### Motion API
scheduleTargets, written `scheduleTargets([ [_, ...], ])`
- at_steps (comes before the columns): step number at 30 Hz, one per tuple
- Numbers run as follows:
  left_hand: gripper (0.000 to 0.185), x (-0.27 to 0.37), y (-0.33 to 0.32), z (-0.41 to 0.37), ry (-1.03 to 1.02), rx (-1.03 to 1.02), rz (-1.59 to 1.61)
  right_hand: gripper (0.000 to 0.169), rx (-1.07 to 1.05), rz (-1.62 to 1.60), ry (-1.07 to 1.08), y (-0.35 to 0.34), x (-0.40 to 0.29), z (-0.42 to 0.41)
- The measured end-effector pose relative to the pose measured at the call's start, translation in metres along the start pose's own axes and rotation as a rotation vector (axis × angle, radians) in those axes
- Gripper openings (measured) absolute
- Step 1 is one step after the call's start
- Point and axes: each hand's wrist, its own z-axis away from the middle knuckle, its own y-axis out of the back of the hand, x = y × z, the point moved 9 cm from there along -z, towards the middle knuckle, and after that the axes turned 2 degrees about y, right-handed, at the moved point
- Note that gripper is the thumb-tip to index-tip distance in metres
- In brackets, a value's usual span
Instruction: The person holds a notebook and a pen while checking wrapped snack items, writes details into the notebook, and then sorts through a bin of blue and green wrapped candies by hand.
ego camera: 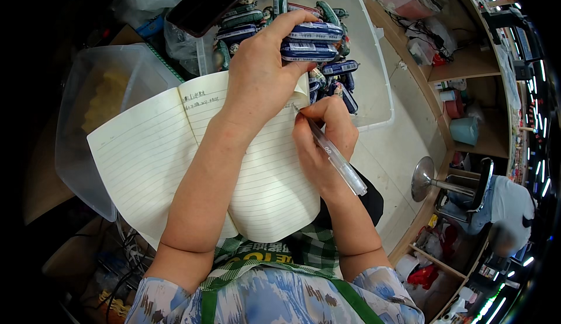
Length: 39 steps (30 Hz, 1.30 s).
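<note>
My left hand (267, 61) grips two blue-wrapped sausages (309, 51), holding them level above a white plastic bin (377, 74). Between the fingers of my right hand (328, 137) is a clear-barrelled pen (335, 153), its tip at the right page of an open lined notebook (271, 183). Handwriting stands on the upper lines of that page; the left page is mostly blank ruled lines. My left forearm crosses the notebook and hides part of it. More sausages in green, blue and red wrappers (243, 19) lie loose in the bin.
A dark smartphone (214, 1) juts over the bin's far left corner. To the left is a translucent plastic box (87, 148) with something yellow inside. Wooden shelves (464, 65) line the right side, near a chrome-based stool (442, 183) and a seated person (504, 205).
</note>
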Motion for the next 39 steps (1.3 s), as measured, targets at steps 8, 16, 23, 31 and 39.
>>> scheduleTargets([
  [8, 0.055, 0.001, 0.001, 0.0, -0.015, 0.007, -0.02, 0.015, -0.028, -0.011, -0.029, 0.0, 0.001, 0.001],
  [16, 0.056, 0.001, 0.001, 0.0, -0.01, 0.011, -0.036, 0.013, 0.007, -0.027, -0.114, 0.005, 0.01, 0.004],
  [23, 0.055, 0.002, 0.002, 0.0, -0.013, 0.008, -0.023, 0.013, 0.014, -0.065, -0.14, 0.006, 0.013, 0.004],
  [31, 0.055, 0.0, 0.002, 0.0, -0.01, 0.014, -0.029, 0.013, -0.028, -0.067, -0.109, 0.001, 0.01, 0.001],
  [39, 0.055, 0.001, 0.001, 0.001, 0.003, 0.006, -0.022, 0.014, -0.029, -0.045, -0.09, 0.002, 0.007, -0.001],
])
